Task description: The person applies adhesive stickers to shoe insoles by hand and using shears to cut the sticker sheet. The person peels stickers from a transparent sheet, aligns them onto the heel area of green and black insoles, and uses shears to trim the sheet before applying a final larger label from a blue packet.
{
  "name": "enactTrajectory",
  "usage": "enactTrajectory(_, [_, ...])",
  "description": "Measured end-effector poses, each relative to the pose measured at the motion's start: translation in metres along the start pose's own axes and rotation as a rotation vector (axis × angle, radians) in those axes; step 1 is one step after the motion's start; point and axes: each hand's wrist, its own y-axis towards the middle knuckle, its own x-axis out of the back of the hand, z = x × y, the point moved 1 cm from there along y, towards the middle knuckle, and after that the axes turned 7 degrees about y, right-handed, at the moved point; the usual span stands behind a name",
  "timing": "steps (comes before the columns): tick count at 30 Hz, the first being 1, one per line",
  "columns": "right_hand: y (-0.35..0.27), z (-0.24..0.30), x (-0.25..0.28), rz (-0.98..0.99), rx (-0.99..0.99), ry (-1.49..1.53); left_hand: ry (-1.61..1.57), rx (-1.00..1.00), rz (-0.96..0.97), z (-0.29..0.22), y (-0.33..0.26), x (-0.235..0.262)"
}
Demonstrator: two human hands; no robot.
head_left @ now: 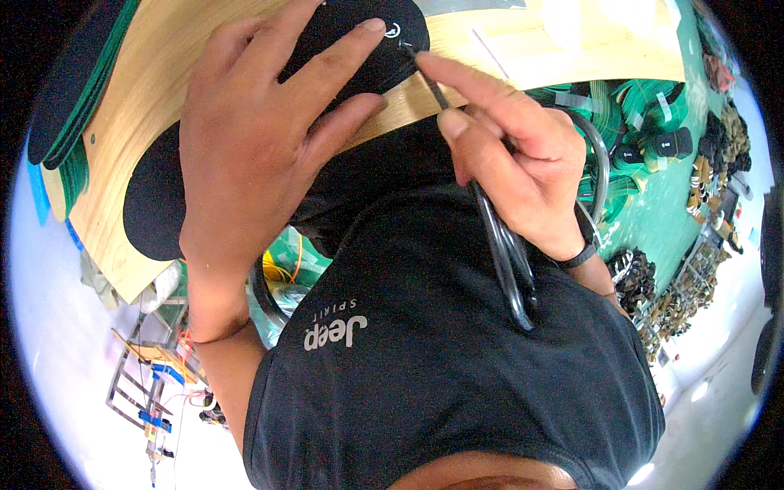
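A black insole-shaped piece [335, 33] with a small white mark lies on a wooden table. My left hand [245, 139] is spread flat over it, its fingertips resting near the mark. Another black rounded end [153, 200] shows left of that hand; the hand hides whether both belong to one piece. My right hand [523, 151] is closed around dark metal scissors [494, 237] with long looped handles. Their narrow tip touches or nearly touches the insole's right edge, beside the index fingertip.
The pale wooden table [147, 73] has a curved front edge close to my body. Stacked green-and-black insoles [90, 90] stand at far left. Bundled green pieces [645, 122] lie on the right, below table height. A grey curved tube [603, 163] shows behind my right wrist.
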Motion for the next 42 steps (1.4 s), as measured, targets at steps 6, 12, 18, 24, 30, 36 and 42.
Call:
enactTrajectory(6, [0.003, 0.003, 0.006, -0.023, -0.044, 0.055, -0.111, 0.016, -0.009, 0.001, 0.0, 0.0])
enactTrajectory(12, [-0.008, 0.004, 0.003, 0.037, -0.24, 0.304, -0.061, 0.017, -0.002, 0.002, -0.002, 0.0])
enactTrajectory(18, [-0.009, 0.005, 0.003, -0.012, -0.256, 0.339, -0.111, 0.008, -0.026, 0.0, -0.001, -0.002])
enactTrajectory(24, [-0.011, 0.003, 0.014, 0.069, -0.155, 0.18, -0.051, 0.014, -0.025, -0.003, 0.004, -0.004])
enactTrajectory(30, [-0.008, 0.002, 0.001, -0.012, -0.199, 0.274, -0.056, -0.006, -0.034, 0.003, -0.004, -0.002])
enactTrajectory(36, [-0.011, 0.006, 0.002, 0.044, -0.117, 0.154, -0.063, 0.007, -0.021, 0.001, -0.004, -0.001])
enactTrajectory(42, [-0.007, 0.003, -0.001, -0.039, -0.133, 0.142, -0.044, 0.004, -0.023, 0.003, -0.004, 0.002])
